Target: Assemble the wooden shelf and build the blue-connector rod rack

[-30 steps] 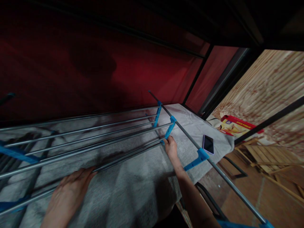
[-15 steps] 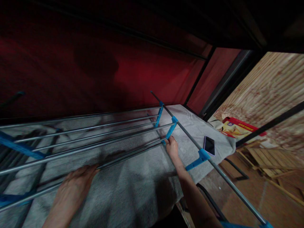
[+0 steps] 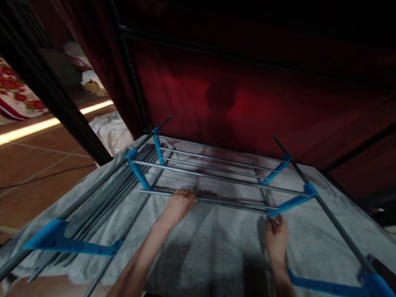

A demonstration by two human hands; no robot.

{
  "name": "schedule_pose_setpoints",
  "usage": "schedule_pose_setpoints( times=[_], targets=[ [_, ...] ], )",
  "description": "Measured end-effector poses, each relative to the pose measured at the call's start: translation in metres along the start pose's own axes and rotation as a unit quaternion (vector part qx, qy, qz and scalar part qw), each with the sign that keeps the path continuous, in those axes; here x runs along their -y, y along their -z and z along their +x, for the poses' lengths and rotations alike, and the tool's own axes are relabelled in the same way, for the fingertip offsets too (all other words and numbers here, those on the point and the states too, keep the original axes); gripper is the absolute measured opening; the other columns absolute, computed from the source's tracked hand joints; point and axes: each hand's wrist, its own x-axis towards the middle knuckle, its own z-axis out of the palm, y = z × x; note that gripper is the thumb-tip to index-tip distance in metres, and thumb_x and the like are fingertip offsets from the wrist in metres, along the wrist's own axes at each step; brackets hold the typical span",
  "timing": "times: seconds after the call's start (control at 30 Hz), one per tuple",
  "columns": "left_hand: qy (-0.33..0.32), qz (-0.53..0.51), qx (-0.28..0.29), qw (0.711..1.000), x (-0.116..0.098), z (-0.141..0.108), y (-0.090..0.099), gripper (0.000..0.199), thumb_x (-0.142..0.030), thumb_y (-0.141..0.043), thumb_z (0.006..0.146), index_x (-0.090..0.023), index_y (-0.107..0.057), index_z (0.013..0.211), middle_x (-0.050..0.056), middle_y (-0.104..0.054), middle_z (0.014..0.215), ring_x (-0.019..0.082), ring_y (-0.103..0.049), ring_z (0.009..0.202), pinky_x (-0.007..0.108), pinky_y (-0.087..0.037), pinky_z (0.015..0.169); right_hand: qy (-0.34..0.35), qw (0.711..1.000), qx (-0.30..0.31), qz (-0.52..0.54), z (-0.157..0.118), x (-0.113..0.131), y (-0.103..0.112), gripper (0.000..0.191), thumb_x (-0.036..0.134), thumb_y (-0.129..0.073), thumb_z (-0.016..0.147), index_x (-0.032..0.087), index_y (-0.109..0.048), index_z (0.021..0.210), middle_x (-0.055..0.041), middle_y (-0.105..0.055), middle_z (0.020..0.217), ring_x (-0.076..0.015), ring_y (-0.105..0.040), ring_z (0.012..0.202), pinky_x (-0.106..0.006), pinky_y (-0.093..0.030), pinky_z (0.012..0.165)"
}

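Observation:
A rack of grey metal tubes joined by blue plastic brackets lies across a grey blanket. My left hand is closed over a thin metal tube along the rack's near side, palm down. That tube's left end reaches the lower end of a blue bracket. My right hand is closed just below the right bracket's lower end, fingers curled at a metal pole running through it. Its fingertips are partly hidden.
A bundle of loose grey tubes lies on the blanket at left. Long side poles flank the rack, with more blue brackets near me. Behind hangs a red curtain; a dark post stands left above a tiled floor.
My view has turned left, bringing the rack's left end and the loose tubes into sight. My right hand has shifted from the bracket's lower end to just below it. My left hand stays on the tube.

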Motion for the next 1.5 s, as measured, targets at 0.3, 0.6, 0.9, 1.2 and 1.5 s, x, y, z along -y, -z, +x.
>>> schedule_pose_setpoints(
  times=[0.3, 0.6, 0.9, 1.2, 1.5],
  targets=[
    [-0.015, 0.008, -0.011, 1.000, 0.005, -0.001, -0.007, 0.028, -0.031, -0.045, 0.100, -0.021, -0.068, 0.112, 0.009, -0.071, 0.103, 0.025, -0.065, 0.096, 0.041, -0.046, 0.090, 0.179, 0.981, 0.066, -0.020, -0.031, 0.070, -0.010, 0.043, 0.035, -0.037, 0.100, 0.018, -0.052, 0.137, -0.0173, -0.056, 0.131, -0.0307, -0.052, 0.125, -0.051, -0.044, 0.104],
    [-0.019, 0.006, -0.042, 0.999, 0.005, -0.005, -0.012, 0.025, -0.029, -0.048, 0.099, -0.021, -0.068, 0.110, 0.009, -0.071, 0.101, 0.024, -0.064, 0.094, 0.041, -0.045, 0.091, 0.365, 0.919, 0.136, -0.068, -0.006, 0.120, -0.044, 0.037, 0.024, -0.044, 0.101, 0.021, -0.056, 0.136, -0.0092, -0.067, 0.124, -0.0240, -0.058, 0.120, -0.049, -0.035, 0.112],
    [-0.041, -0.059, -0.171, 0.983, 0.012, -0.017, -0.010, 0.030, -0.033, -0.054, 0.097, -0.023, -0.062, 0.124, 0.008, -0.068, 0.117, 0.023, -0.059, 0.112, 0.044, -0.040, 0.103, 0.384, 0.906, 0.131, -0.116, 0.007, 0.123, -0.046, 0.035, 0.015, -0.045, 0.098, 0.023, -0.071, 0.119, -0.0058, -0.074, 0.104, -0.0225, -0.065, 0.100, -0.043, -0.037, 0.105],
    [0.334, -0.240, -0.591, 0.694, 0.088, -0.055, -0.010, 0.031, -0.043, -0.049, 0.096, -0.020, -0.064, 0.111, 0.008, -0.064, 0.114, 0.022, -0.059, 0.111, 0.039, -0.046, 0.099, 0.361, 0.914, 0.151, -0.103, 0.007, 0.118, -0.047, 0.035, 0.019, -0.047, 0.096, 0.026, -0.071, 0.121, -0.0055, -0.073, 0.105, -0.0248, -0.062, 0.103, -0.043, -0.040, 0.103],
    [0.341, -0.565, -0.450, 0.602, 0.139, -0.018, -0.024, 0.065, -0.070, -0.041, 0.088, -0.014, -0.069, 0.073, 0.008, -0.070, 0.067, 0.020, -0.067, 0.068, 0.032, -0.053, 0.072, 0.374, 0.908, 0.162, -0.096, 0.008, 0.111, -0.046, 0.038, 0.018, -0.043, 0.097, 0.026, -0.067, 0.125, -0.0047, -0.072, 0.109, -0.0247, -0.062, 0.103, -0.044, -0.041, 0.102]
  ],
)
